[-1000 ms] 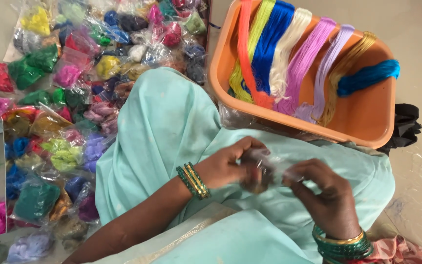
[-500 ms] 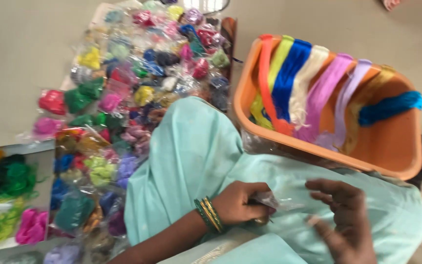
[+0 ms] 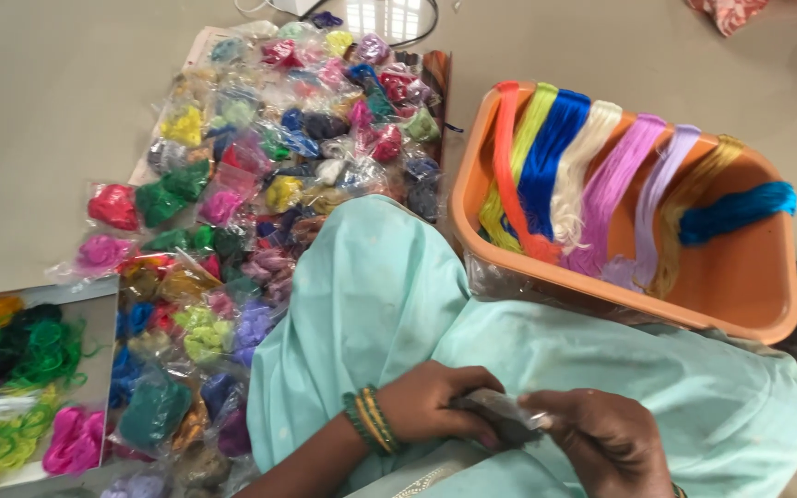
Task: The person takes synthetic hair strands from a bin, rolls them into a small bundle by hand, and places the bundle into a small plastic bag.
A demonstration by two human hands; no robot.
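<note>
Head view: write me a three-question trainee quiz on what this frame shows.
1. True or false: both hands pinch the small clear packet.
2. The blue thread hank hangs over which side of the orange tub? A) camera-left B) camera-right
3. What covers the floor left of the knee?

Key:
1. True: left hand and right hand meet on it.
2. B.
3. Bagged thread bundles in many colours.

view: one head camera, yours | facing: steeply down over your lap to the floor | range: close, your hands (image 3: 509, 420) at near edge | far: orange tub (image 3: 740, 295) right, thread packets (image 3: 260, 184) left | overlap: none
</note>
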